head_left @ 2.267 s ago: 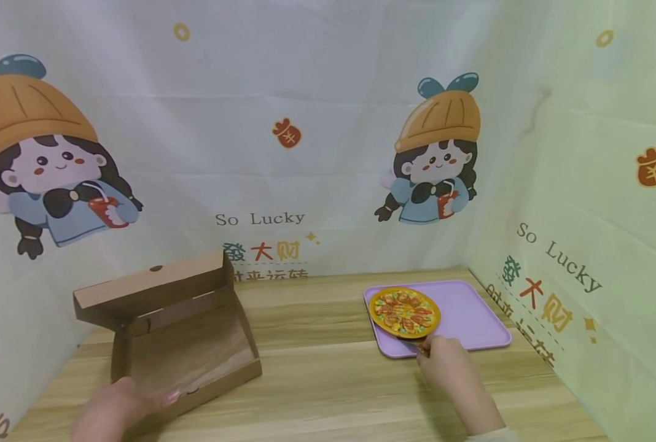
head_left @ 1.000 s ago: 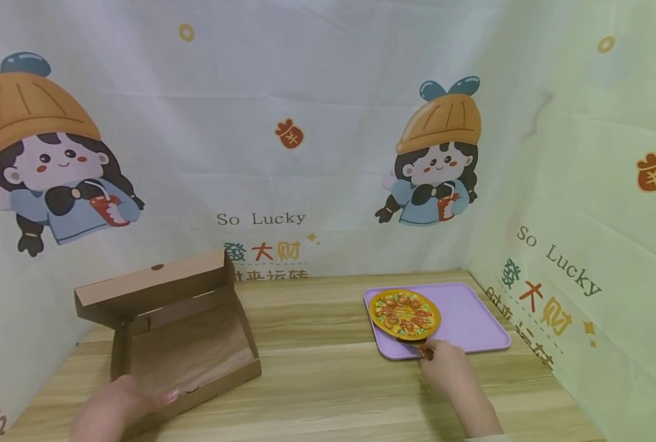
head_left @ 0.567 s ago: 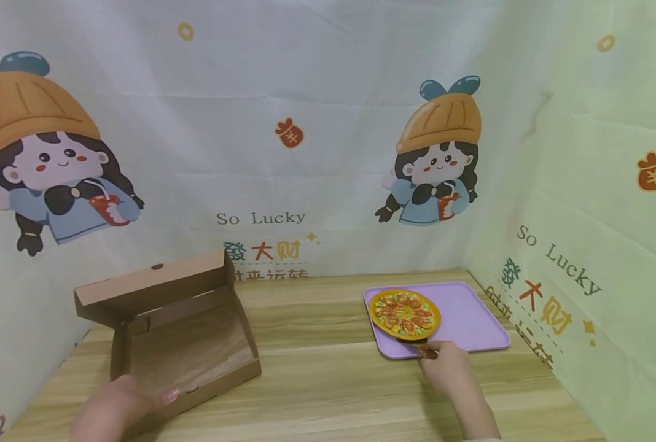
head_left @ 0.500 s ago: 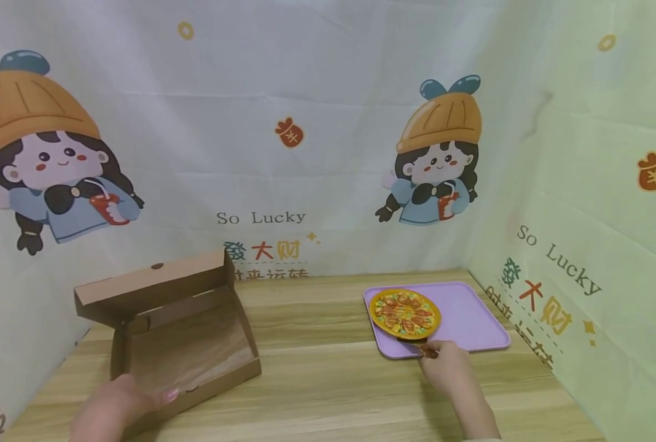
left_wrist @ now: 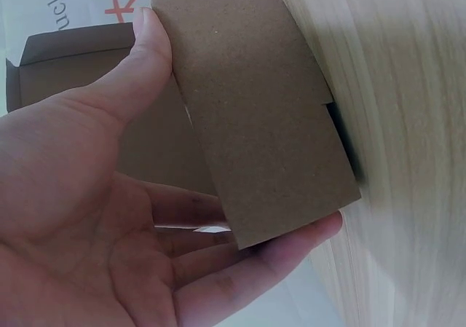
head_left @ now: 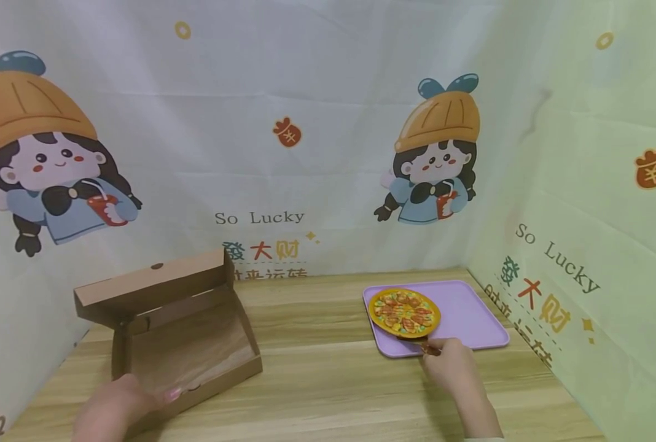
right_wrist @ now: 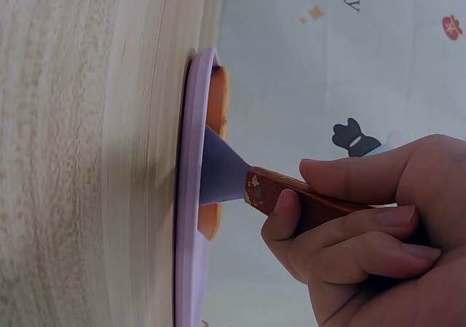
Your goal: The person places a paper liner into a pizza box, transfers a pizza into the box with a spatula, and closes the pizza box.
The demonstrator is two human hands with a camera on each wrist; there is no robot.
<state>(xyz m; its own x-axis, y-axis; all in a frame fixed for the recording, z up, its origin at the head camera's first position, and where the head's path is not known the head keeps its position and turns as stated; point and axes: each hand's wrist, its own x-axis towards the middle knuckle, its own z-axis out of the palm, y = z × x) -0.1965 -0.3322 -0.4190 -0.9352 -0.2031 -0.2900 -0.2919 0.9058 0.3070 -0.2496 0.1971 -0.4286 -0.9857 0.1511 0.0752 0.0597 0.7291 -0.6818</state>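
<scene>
A toy pizza point(head_left: 405, 313) with a yellow rim lies on the left part of the purple tray point(head_left: 472, 319). My right hand point(head_left: 452, 368) grips the brown wooden handle of a spatula point(right_wrist: 291, 196); in the right wrist view its flat blade reaches over the tray's edge to the pizza, with the blade's tip hidden. On the left stands an open brown cardboard box point(head_left: 225, 380), its lid raised at the back. My left hand point(left_wrist: 124, 188) holds the box at its front left corner, thumb at the top edge of the front wall and fingers around the side.
Both the box and the tray rest on a light wooden table point(head_left: 317, 393), with a stretch of tabletop between them. A printed cloth point(head_left: 328, 172) hangs behind and along both sides, close to the tray's right end.
Since the earliest frame, my right hand has shifted slightly toward the front right, and a little more of the spatula shows. The pizza, tray, box and left hand keep their places.
</scene>
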